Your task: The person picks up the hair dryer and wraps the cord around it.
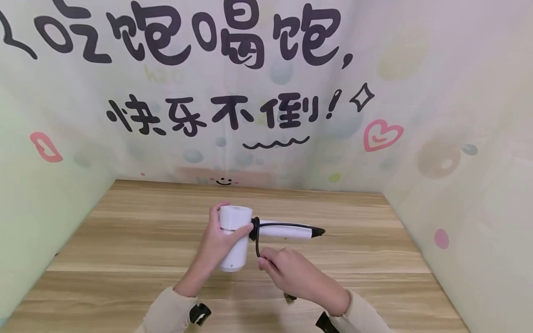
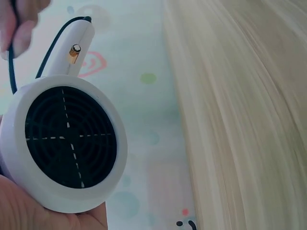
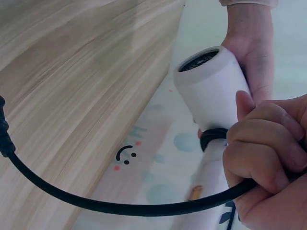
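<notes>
A white hair dryer [image 1: 235,215] is held above the table by my left hand [image 1: 222,236], which grips its barrel with the thumb across the near side. Its handle [image 1: 287,230] points right, and a black cord [image 1: 257,245] is wound around the handle where it meets the barrel. My right hand [image 1: 291,273] holds the cord in curled fingers, just below the handle. In the left wrist view the dark round grille [image 2: 72,136] faces the camera. From the right fist, the cord [image 3: 144,210] bows out to a ribbed black end piece [image 3: 5,134], cut off by the frame.
The dryer is over a wood-grain table [image 1: 145,222]. A printed cloth [image 1: 250,157] with dark lettering stands along the table's back edge, and similar cloth walls [image 1: 479,194] close in both sides. Below the right hand a small dark object [image 1: 290,298] shows partly.
</notes>
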The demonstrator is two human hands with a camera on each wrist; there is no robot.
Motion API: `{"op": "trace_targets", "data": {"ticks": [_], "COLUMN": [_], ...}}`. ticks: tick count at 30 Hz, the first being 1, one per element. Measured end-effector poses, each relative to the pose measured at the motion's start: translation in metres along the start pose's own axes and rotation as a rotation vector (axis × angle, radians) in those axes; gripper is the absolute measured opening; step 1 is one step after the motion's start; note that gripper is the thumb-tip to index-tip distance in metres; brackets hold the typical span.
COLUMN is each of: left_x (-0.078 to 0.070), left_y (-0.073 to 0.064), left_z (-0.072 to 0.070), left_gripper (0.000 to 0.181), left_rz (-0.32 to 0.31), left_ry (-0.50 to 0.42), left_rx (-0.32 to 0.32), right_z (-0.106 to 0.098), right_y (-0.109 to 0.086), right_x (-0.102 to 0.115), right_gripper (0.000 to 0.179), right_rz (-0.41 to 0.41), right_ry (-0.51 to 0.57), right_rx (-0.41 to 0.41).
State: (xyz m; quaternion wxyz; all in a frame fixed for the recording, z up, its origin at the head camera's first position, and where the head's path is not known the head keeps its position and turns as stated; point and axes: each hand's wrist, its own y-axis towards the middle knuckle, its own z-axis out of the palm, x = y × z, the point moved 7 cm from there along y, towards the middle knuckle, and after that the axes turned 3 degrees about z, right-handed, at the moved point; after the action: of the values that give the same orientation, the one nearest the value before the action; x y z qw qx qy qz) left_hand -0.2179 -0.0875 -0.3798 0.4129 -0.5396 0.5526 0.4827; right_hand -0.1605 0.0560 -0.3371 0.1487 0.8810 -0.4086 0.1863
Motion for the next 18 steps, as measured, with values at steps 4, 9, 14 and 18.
{"op": "trace_targets", "data": {"ticks": [4, 9, 14, 18], "left_x": [-0.006, -0.013, -0.013, -0.012], "left_y": [-0.003, -0.007, -0.009, -0.011], "left_z": [-0.001, -0.001, 0.003, 0.005], "left_gripper": [0.079, 0.08, 0.076, 0.074], "left_rz": [-0.008, -0.001, -0.031, -0.065], "left_ry": [-0.028, -0.04, -0.093, -0.171], "left_rx": [0.009, 0.018, 0.038, 0.053], "right_z": [0.001, 0.004, 0.007, 0.006], "right_y": [0.001, 0.0, 0.002, 0.005], "right_x": [-0.003, -0.009, -0.016, -0.02], "right_gripper": [0.019, 0.019, 0.019, 0.017], "right_rz": [0.016, 0.032, 0.031, 0.026], "right_ry": [0.03, 0.031, 0.013, -0.007], "right_rx": [0.017, 0.033, 0.036, 0.013]}}
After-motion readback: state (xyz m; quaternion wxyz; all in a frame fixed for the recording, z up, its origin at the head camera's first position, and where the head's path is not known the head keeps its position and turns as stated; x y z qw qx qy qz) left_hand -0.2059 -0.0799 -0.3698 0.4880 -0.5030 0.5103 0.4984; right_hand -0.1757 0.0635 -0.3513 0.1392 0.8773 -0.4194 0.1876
